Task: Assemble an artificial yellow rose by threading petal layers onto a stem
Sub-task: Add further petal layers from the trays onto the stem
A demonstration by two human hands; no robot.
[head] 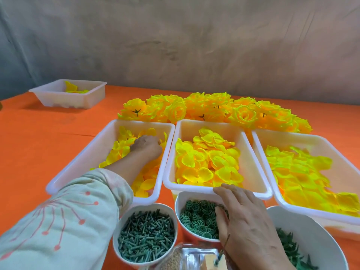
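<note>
Evidently the three trays point(211, 122) stand side by side to keep petal layers point(206, 160) sorted and reachable; stems point(146, 236) wait in the near bowl point(148, 206). Left hand point(146, 146) curls into the leftmost tray's layers, right hand point(247, 228) dips into green discs point(194, 217); what either grasps is hidden.

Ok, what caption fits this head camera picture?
Left hand grabs yellow fabric petals in a white plastic tray; right hand reaches into a white cup of round green plastic discs.
</note>
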